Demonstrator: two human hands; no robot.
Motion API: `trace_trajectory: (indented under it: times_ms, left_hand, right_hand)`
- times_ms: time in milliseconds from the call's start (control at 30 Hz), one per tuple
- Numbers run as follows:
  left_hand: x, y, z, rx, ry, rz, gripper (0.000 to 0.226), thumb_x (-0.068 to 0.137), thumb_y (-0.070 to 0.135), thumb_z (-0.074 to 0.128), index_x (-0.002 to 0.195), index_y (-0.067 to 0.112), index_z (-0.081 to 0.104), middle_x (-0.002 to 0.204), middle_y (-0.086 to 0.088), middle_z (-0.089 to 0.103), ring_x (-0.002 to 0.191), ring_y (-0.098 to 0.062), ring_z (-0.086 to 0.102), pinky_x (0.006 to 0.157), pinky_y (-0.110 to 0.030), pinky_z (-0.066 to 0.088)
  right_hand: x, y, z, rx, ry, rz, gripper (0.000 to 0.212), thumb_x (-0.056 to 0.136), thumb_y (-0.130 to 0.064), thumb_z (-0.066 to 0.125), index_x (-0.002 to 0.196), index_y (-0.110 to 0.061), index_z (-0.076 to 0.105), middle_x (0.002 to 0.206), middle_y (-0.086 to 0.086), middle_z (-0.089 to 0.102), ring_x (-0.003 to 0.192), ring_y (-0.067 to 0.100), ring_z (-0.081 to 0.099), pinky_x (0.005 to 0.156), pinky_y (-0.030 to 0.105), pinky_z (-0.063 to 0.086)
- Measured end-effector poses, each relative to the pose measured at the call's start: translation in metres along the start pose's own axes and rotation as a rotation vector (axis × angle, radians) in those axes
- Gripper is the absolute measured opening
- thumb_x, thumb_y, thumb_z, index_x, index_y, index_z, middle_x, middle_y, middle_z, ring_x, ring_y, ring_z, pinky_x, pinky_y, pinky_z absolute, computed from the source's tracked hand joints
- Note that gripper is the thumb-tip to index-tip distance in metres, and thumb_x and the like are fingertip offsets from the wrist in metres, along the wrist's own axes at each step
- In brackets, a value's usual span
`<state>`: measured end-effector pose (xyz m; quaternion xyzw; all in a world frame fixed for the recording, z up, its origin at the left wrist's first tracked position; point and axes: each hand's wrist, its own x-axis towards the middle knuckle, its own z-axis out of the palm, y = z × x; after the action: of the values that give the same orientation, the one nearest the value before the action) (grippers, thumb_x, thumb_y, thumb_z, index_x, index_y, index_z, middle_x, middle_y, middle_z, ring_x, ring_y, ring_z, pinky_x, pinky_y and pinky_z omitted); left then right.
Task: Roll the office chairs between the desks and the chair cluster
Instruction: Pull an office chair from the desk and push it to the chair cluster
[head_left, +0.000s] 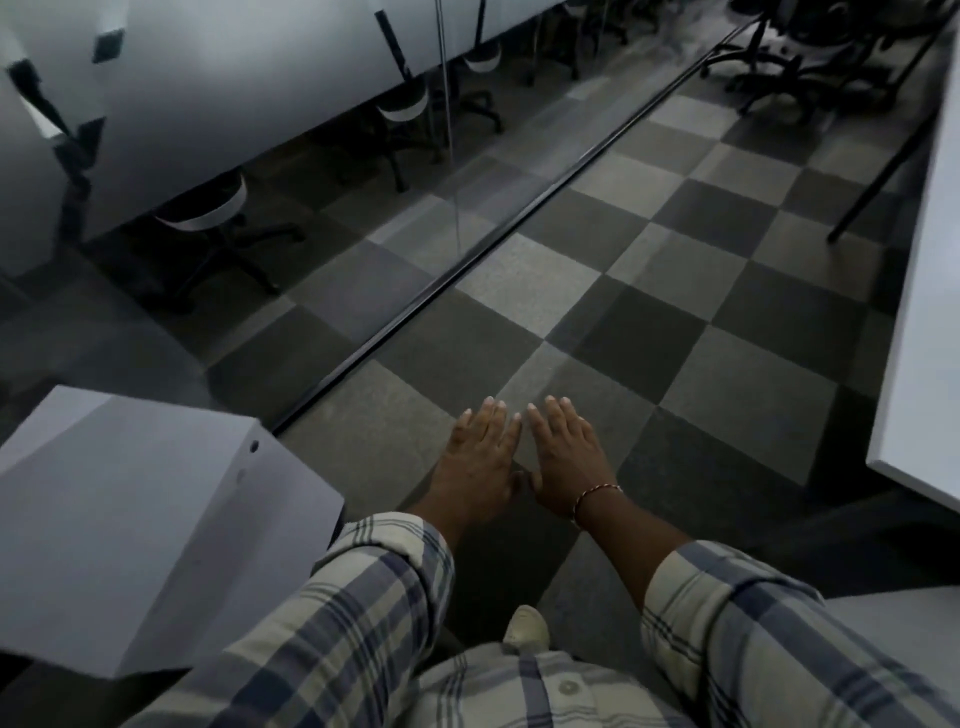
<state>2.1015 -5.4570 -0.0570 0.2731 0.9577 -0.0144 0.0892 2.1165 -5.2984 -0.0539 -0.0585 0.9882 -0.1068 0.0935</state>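
Observation:
My left hand (480, 457) and my right hand (569, 457) are held out side by side in front of me, palms down, fingers straight, holding nothing. They hover over the checkered carpet. A cluster of dark office chairs (779, 57) stands far ahead at the top right. Several more chairs (208, 223) sit tucked under the white desks (234, 78) on the left, behind a glass partition. No chair is within reach of either hand.
A black floor rail (467, 265) of the glass partition runs diagonally from near left to far right. A white cabinet (130, 519) stands close at my left. A white desk edge (924, 364) and its dark leg (878, 176) line the right side. Checkered carpet aisle runs ahead.

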Motion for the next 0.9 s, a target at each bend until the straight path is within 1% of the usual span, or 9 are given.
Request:
trace_trajectory:
  times_ms: [133,300,400,533,567,633,767,900]
  left_hand:
    - [0.068,-0.009,-0.014,0.029,-0.036,0.033,0.080,0.101,0.049,0.037,0.157,0.013,-0.008,0.165,-0.014,-0.009,0.151,-0.029,-0.016,0.122,-0.050,-0.004]
    - [0.153,-0.031,-0.015,0.023,-0.084,0.049,0.081,0.100,0.045,0.041,0.157,0.012,-0.005,0.165,-0.016,-0.007,0.151,-0.032,-0.013,0.122,-0.051,-0.001]
    - [0.214,-0.044,-0.015,0.029,-0.062,0.085,0.080,0.099,0.046,0.041,0.158,0.011,0.000,0.165,-0.017,-0.002,0.151,-0.033,-0.009,0.122,-0.051,0.000]
    - [0.301,-0.067,-0.026,0.025,-0.025,0.124,0.080,0.099,0.047,0.040,0.158,0.010,0.000,0.165,-0.016,-0.001,0.152,-0.032,-0.009,0.122,-0.050,-0.001]
    - [0.333,-0.076,-0.035,0.012,-0.022,0.154,0.080,0.100,0.047,0.040,0.158,0.010,0.000,0.165,-0.017,0.000,0.152,-0.032,-0.009,0.122,-0.050,-0.001]
    - [0.370,-0.087,-0.050,0.024,0.004,0.197,0.079,0.100,0.047,0.039,0.158,0.009,0.001,0.165,-0.018,0.000,0.152,-0.032,-0.008,0.122,-0.050,-0.001]
    - [0.456,-0.105,-0.080,0.056,0.052,0.279,0.078,0.099,0.048,0.038,0.157,0.008,0.005,0.164,-0.019,0.006,0.152,-0.034,-0.002,0.122,-0.049,0.000]
    - [0.528,-0.102,-0.098,0.039,0.020,0.329,0.078,0.100,0.049,0.036,0.158,0.009,0.002,0.164,-0.018,0.003,0.152,-0.032,-0.006,0.122,-0.049,-0.001]
  right_hand:
    - [0.052,0.032,-0.019,0.013,-0.007,0.023,0.091,0.090,-0.038,0.062,0.157,-0.018,0.003,0.164,0.013,0.000,0.151,0.031,-0.006,0.123,0.047,0.009]
    - [0.121,0.075,-0.035,0.014,-0.017,0.068,0.088,0.091,-0.032,0.058,0.157,-0.018,0.001,0.164,0.014,-0.001,0.151,0.031,-0.006,0.123,0.047,0.007]
    - [0.174,0.103,-0.042,0.001,-0.012,0.105,0.088,0.090,-0.031,0.058,0.156,-0.018,0.000,0.164,0.014,-0.001,0.151,0.031,-0.006,0.122,0.047,0.008]
    - [0.245,0.136,-0.057,-0.014,-0.020,0.157,0.088,0.091,-0.029,0.056,0.156,-0.017,-0.001,0.164,0.014,-0.003,0.151,0.031,-0.007,0.123,0.046,0.007]
    - [0.270,0.147,-0.066,-0.007,-0.020,0.175,0.087,0.091,-0.029,0.056,0.156,-0.017,-0.002,0.164,0.013,-0.003,0.151,0.031,-0.008,0.122,0.046,0.006]
    - [0.300,0.159,-0.081,-0.002,-0.012,0.194,0.087,0.091,-0.028,0.055,0.157,-0.018,-0.001,0.164,0.013,-0.003,0.151,0.030,-0.008,0.123,0.046,0.006]
    - [0.364,0.188,-0.110,0.024,0.038,0.271,0.087,0.090,-0.030,0.055,0.157,-0.017,0.000,0.164,0.011,-0.002,0.151,0.030,-0.007,0.123,0.045,0.007]
    - [0.414,0.222,-0.127,0.043,0.049,0.329,0.087,0.091,-0.029,0.056,0.157,-0.018,0.000,0.164,0.010,-0.002,0.151,0.029,-0.008,0.123,0.044,0.007]
